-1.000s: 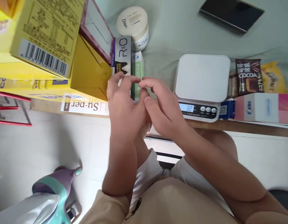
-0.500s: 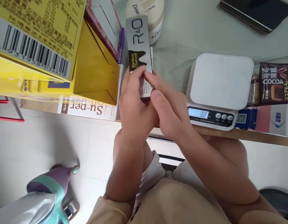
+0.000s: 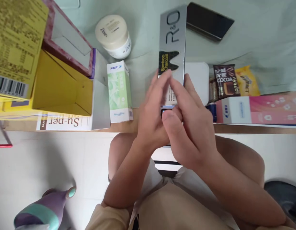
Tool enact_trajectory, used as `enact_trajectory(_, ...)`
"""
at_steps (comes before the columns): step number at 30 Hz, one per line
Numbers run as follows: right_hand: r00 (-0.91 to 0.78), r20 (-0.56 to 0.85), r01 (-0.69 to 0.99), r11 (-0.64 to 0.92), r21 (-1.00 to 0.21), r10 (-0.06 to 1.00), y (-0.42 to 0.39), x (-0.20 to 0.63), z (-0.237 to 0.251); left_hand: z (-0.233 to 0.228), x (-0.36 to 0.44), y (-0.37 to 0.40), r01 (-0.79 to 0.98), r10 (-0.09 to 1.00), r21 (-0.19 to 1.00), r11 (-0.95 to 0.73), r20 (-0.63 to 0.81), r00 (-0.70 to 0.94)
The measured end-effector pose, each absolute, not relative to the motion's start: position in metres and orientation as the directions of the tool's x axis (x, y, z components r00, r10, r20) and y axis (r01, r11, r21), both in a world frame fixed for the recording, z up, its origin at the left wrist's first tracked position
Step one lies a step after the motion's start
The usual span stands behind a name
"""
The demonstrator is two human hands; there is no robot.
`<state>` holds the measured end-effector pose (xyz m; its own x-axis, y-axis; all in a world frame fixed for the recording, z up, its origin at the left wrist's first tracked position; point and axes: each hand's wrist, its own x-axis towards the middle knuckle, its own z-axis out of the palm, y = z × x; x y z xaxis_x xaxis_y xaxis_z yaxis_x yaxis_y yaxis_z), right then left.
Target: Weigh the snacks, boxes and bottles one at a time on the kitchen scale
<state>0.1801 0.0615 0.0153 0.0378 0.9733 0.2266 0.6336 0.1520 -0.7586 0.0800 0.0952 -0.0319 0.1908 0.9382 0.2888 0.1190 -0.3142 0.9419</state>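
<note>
We see our left hand [image 3: 152, 121] and right hand [image 3: 188, 134] bare, forearms uncovered, beige short sleeves lower frame, pale shorts.

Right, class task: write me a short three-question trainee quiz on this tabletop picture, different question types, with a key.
1. True or false: both hands hold the silver R&O box.
2. Which stands nearest the left hand? A) green-and-white carton B) Dove jar C) dark phone
3. Fill in: the brown packet reads ____.

Key: 1 true; the right hand grips it too. 2 A. 3 COCOA.
</note>
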Motion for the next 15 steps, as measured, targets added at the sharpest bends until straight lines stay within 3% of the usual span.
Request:
enact_trajectory(3,0.075,0.138,0.671,0.052,-0.74,0.988,0.055,0.197,0.006,-0.042,0.09,0.094,0.228,0.918,0.924,-0.307,0.225,0.327)
enact_trajectory(10,0.104,-0.01,0.634,-0.074,-0.769,0.994,0.055,0.219,0.003,-0.039,0.11,0.089,0.433,0.922,0.862,-0.263,0.093,0.375)
enact_trajectory(12,0.119,-0.021,0.636,-0.093,-0.766,0.993,0.054,0.223,0.008,-0.035,0.112,0.089,0.482,0.939,0.827,-0.289,0.146,0.312)
enact_trajectory(15,0.117,0.101,0.62,0.007,-0.784,0.988,0.047,0.232,0.021,-0.03,0.108,0.092,0.468,0.92,0.794,-0.389,0.358,0.158)
